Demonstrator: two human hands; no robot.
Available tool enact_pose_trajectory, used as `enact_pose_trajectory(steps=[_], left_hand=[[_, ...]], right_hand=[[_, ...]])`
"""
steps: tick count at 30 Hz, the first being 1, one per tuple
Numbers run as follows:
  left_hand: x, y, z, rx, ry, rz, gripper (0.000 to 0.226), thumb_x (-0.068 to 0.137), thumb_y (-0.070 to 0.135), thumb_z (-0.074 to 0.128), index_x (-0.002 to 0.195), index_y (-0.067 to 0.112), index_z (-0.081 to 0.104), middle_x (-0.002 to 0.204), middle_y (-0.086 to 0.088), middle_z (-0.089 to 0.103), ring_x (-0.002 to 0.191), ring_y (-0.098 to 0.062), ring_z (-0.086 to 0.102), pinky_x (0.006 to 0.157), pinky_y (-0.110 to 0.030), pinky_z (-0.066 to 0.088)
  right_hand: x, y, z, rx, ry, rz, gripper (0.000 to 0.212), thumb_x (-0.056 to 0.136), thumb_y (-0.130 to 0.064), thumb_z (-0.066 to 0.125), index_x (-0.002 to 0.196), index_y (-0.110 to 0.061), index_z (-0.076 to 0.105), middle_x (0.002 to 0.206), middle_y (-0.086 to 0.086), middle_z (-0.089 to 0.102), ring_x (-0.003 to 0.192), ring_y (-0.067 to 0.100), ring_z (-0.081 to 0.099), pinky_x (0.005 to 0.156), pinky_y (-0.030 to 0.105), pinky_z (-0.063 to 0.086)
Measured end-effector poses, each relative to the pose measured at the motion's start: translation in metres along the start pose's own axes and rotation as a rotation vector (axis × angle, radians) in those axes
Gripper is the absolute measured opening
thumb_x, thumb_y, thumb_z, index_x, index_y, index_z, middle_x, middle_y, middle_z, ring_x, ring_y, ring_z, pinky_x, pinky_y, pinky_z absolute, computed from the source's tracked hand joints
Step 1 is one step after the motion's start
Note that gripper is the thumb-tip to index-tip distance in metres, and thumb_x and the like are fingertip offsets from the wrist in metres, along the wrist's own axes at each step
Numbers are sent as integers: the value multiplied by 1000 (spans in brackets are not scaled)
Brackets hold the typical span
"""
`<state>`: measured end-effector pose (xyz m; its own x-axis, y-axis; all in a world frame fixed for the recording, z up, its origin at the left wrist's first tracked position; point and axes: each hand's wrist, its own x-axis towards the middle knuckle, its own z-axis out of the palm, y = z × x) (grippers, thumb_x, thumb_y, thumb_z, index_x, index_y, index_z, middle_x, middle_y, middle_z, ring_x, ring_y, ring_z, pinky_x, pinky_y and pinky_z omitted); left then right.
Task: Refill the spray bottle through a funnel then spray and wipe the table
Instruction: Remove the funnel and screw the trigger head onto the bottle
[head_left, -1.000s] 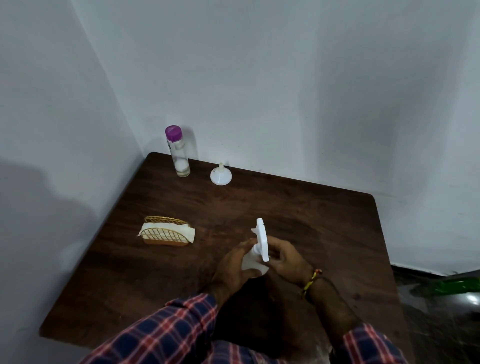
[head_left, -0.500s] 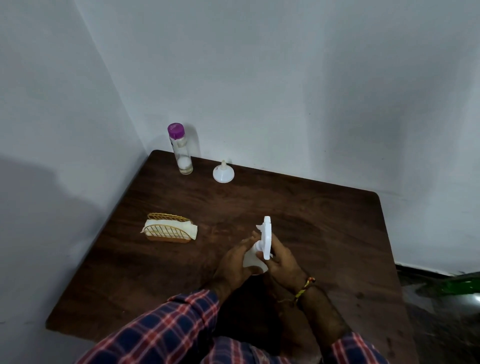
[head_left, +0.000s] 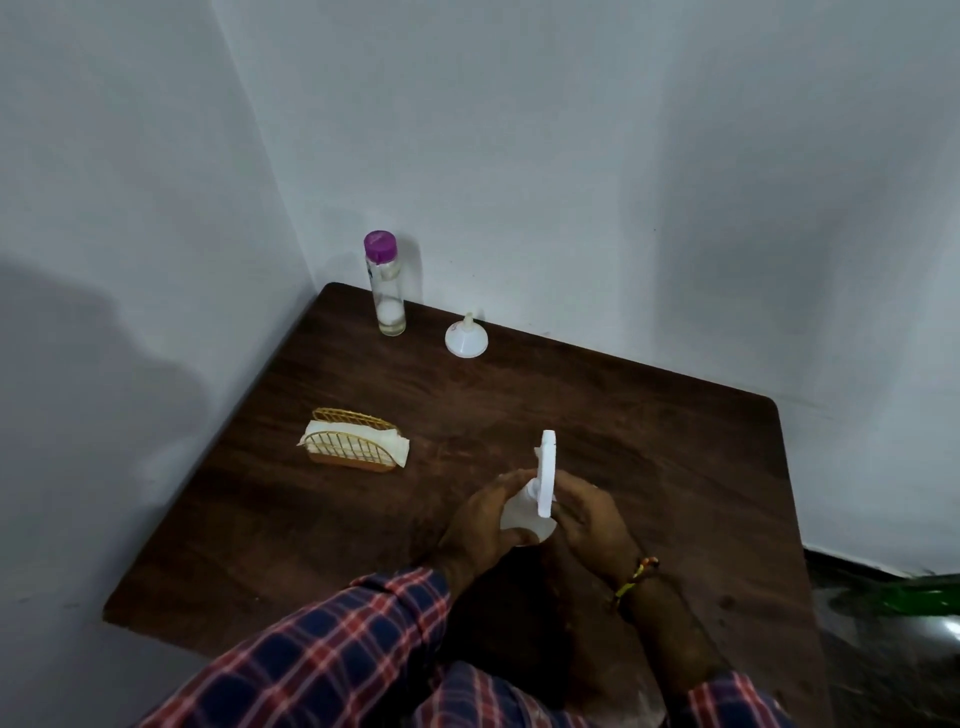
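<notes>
A white spray bottle (head_left: 524, 517) stands near the middle of the dark wooden table (head_left: 649, 441), its white trigger head (head_left: 547, 470) sticking up. My left hand (head_left: 480, 530) wraps the bottle's body from the left. My right hand (head_left: 589, 519) grips the neck under the trigger head from the right. A white funnel (head_left: 466, 340) lies mouth down at the back of the table. Left of the funnel, in the corner, stands a clear bottle with a purple cap (head_left: 385, 286) and a little liquid at its bottom.
A gold wire holder with white napkins (head_left: 356, 441) sits on the table's left side. Grey walls close the table in at the left and back. A dark floor with a green object (head_left: 924, 597) lies to the right.
The trigger head has turned slightly in my right hand while my left hand keeps the body still. The view has shifted a little; the other objects have not moved.
</notes>
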<state>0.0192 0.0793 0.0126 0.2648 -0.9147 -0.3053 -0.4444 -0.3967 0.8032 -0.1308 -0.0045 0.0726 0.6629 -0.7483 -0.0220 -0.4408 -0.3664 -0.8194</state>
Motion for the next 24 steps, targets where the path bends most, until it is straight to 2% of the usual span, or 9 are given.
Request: enact_pose_trajectory(steps=[3,6,10,12,15,17,20,22,24], left_hand=[[2,-1,1,-12,6,24,82,76,43,80,147,27,42,151,8,45,138,-11,41,115,-31,35],[3,-3,0,-53,22,43,80,73,45,80,144,29,48,147,10,49,136,-8,44,114,-35,37],[0,-1,-1,-76,35,48,71,81,46,75,143,26,48,147,6,50,135,-10,45,115,-33,37],[-2,-2,0,-87,32,53,71,80,47,75,143,26,48,146,6,50,135,-10,46,115,-32,36],[-2,-2,-1,-79,28,45,78,75,45,79,144,26,48,145,8,51,134,-8,46,114,-33,38],[-2,-1,-2,-76,15,35,74,75,45,78,142,29,49,142,11,54,130,-7,49,111,-34,42],[-4,4,-3,-69,10,34,68,77,47,76,139,34,50,138,14,56,126,-6,52,108,-35,46],[-3,2,-3,-78,14,37,75,72,58,74,139,34,50,137,16,56,126,-4,52,108,-34,45],[-2,0,-3,-72,9,35,77,70,63,73,138,35,51,136,16,57,126,-3,53,107,-35,45]], right_hand=[[-8,-7,12,58,156,49,17,82,-41,65,98,-45,65,96,-16,73,90,8,69,80,41,56],[-13,-12,27,91,299,151,20,77,-40,78,86,-31,62,83,-12,71,78,6,68,70,40,56],[-18,-18,35,165,275,145,28,84,-30,76,108,-34,62,101,-18,70,95,2,67,82,29,56],[-24,-19,36,220,267,108,28,92,-24,68,118,-33,64,109,-16,71,104,3,66,87,30,55],[-23,-17,37,217,298,148,19,92,-19,67,107,-30,68,101,-11,72,97,8,68,83,38,57],[-20,-20,36,223,311,183,14,89,-25,72,99,-30,64,95,-12,71,91,6,68,77,32,57],[-24,-24,38,285,295,166,23,91,-25,70,111,-31,62,106,-16,70,101,2,66,83,22,53],[-27,-23,39,322,279,158,25,93,-20,67,117,-29,65,110,-13,71,107,7,66,89,30,54],[-24,-19,38,295,311,179,18,90,-21,70,105,-29,67,101,-12,72,98,7,67,84,35,56]])
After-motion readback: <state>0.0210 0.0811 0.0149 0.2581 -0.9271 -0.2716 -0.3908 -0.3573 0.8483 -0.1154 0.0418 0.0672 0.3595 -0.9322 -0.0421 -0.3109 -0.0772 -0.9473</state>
